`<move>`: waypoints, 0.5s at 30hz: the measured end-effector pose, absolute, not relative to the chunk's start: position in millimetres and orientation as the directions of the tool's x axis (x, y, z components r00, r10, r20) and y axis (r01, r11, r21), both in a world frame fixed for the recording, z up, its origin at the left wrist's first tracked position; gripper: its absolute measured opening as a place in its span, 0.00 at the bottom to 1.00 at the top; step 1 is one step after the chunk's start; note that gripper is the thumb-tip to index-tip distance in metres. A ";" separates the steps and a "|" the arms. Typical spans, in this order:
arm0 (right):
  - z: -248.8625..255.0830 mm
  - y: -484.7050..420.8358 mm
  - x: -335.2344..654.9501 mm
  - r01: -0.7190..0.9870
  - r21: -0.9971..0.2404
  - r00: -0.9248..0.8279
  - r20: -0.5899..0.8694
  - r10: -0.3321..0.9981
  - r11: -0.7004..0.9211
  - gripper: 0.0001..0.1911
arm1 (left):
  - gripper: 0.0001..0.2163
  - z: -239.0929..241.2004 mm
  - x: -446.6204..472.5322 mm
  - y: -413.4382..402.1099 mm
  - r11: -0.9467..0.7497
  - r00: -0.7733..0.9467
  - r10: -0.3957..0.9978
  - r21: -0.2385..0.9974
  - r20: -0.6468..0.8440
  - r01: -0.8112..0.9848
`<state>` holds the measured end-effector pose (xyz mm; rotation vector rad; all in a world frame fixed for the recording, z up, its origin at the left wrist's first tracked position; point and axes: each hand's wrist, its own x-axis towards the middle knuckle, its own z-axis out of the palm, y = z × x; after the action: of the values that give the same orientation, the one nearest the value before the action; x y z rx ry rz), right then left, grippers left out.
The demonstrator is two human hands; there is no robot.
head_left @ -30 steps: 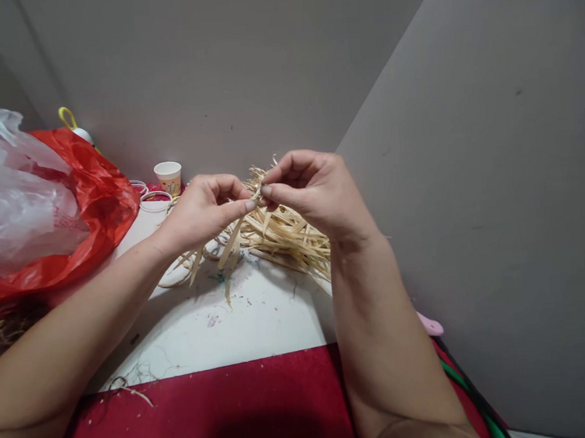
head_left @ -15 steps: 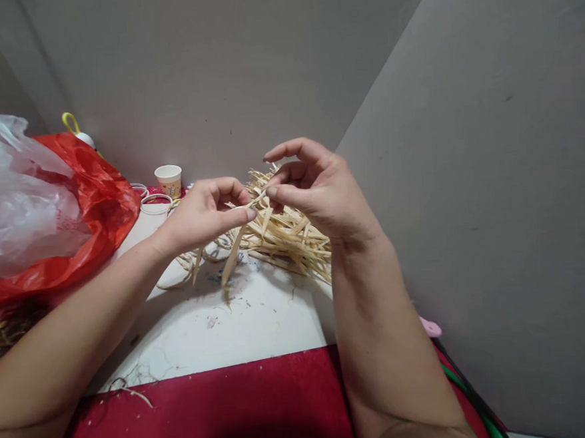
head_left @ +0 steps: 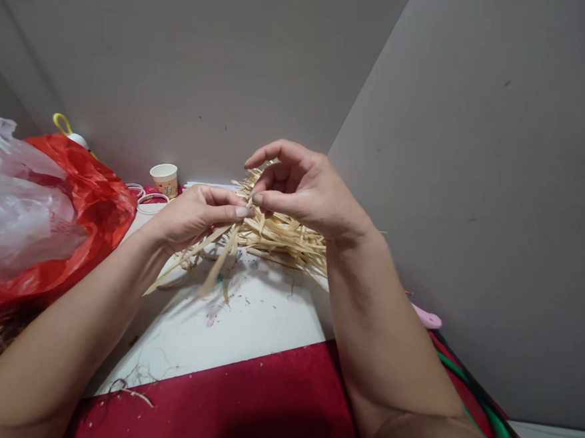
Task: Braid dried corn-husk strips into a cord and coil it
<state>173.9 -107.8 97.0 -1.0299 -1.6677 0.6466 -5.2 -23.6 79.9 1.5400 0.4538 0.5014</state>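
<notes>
Both hands meet over the white board, close together. My left hand [head_left: 199, 215] pinches pale dried plant strips [head_left: 224, 257] between thumb and fingers; their loose ends hang down toward me and to the left. Thumb and forefinger of my right hand [head_left: 298, 188] close on the same strips just to the right, with another finger raised. The section between the fingertips looks twisted or braided, though it is mostly covered. Behind and below the hands lies a heap of straw-coloured strips [head_left: 286, 239]. A length of cord partly shows under my left hand.
A red plastic bag [head_left: 105, 199] with a clear bag [head_left: 16, 205] stands at the left. A paper cup [head_left: 164, 181] and white rings [head_left: 152, 203] sit at the back. Red cloth [head_left: 210, 411] covers the near edge; a pink object [head_left: 426, 316] lies at right. Grey walls rise behind and right.
Both hands have shifted slightly left in view and closer together. The held strips now spread out as separate ends toward the lower left. The camera view has turned slightly.
</notes>
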 end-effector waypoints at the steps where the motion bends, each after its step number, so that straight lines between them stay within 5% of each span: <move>1: 96.6 -107.5 174.0 0.324 -0.814 -0.097 0.478 0.873 0.482 0.17 | 0.09 79.5 -4.9 -24.2 -0.039 0.819 0.571 0.999 0.047 -0.030; 8: 93.8 -103.8 177.7 0.345 -0.854 -0.033 0.403 0.915 0.389 0.18 | 0.06 80.1 -1.0 -33.0 -0.211 0.763 0.623 0.976 0.170 -0.046; 15: 92.8 -103.0 176.7 0.368 -0.841 -0.092 0.392 0.915 0.397 0.19 | 0.07 78.9 1.0 -28.6 0.039 0.796 0.605 0.999 0.005 -0.036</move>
<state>176.7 -103.0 92.8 -1.1457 -1.6624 0.6912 1.0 -28.6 78.9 1.4615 0.4879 0.5224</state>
